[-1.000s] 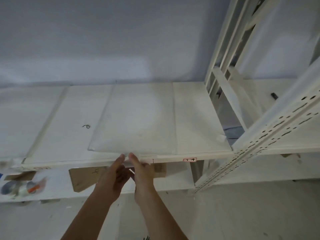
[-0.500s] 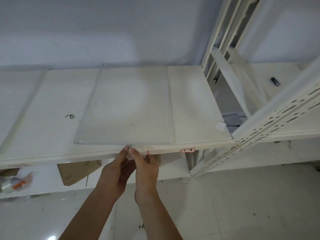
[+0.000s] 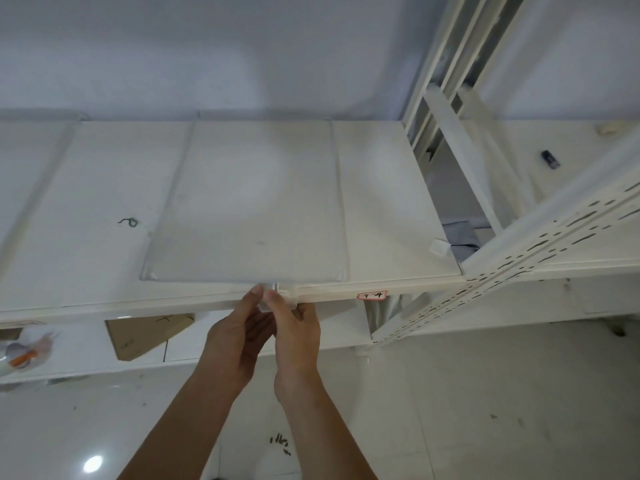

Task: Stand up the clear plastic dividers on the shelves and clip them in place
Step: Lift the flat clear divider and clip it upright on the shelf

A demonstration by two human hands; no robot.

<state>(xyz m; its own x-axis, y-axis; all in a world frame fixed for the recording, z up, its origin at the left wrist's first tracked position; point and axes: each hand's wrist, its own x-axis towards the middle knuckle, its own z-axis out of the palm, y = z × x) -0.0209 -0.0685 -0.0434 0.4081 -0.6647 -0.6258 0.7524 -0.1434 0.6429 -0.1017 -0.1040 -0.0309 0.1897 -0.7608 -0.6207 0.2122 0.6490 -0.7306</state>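
Note:
A clear plastic divider (image 3: pixel 249 206) lies flat on the white shelf (image 3: pixel 86 237), its near edge at the shelf's front lip. A small clear clip (image 3: pixel 275 292) sits at the middle of that near edge, over the lip. My left hand (image 3: pixel 239 337) and my right hand (image 3: pixel 294 330) meet below the lip, fingertips pinched together on the clip. Another clear divider (image 3: pixel 38 188) lies flat further left on the shelf.
A small dark wire hook (image 3: pixel 130 222) lies on the shelf left of the divider. A red-edged label (image 3: pixel 371 295) is stuck on the lip. A perforated white upright (image 3: pixel 519 268) crosses at right. A cardboard box (image 3: pixel 145 336) sits on the lower shelf.
My view has tilted down, so the shelf sits higher and closer. Both hands have stayed at the shelf's front lip, fingertips closing tighter on the clip. The divider still lies flat.

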